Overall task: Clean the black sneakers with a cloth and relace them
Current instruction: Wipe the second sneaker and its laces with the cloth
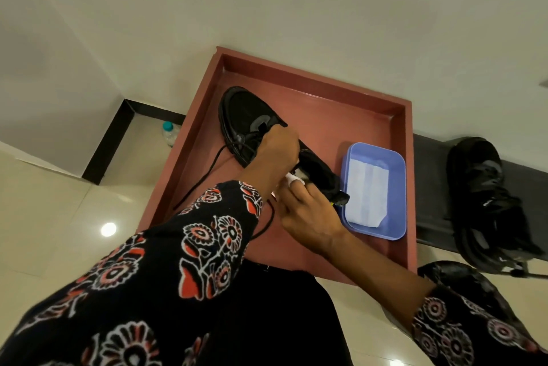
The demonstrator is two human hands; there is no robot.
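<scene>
A black sneaker (246, 112) lies in a reddish-brown tray (335, 93), toe pointing to the far left. My left hand (277, 152) grips its middle around the lace area, fingers curled over it. At the shoe's heel end, my right hand (310, 214) pinches a small white cloth (292, 179) and holds it against the upper. A loose black lace (204, 177) trails from the shoe across the tray towards my sleeve. The second black sneaker (486, 196) rests on a dark ledge to the right, outside the tray.
A blue plastic tub (398, 164) holding a folded white cloth (366, 190) sits in the tray right of the shoe. A water bottle (169, 133) stands on the tiled floor left of the tray, by the wall corner.
</scene>
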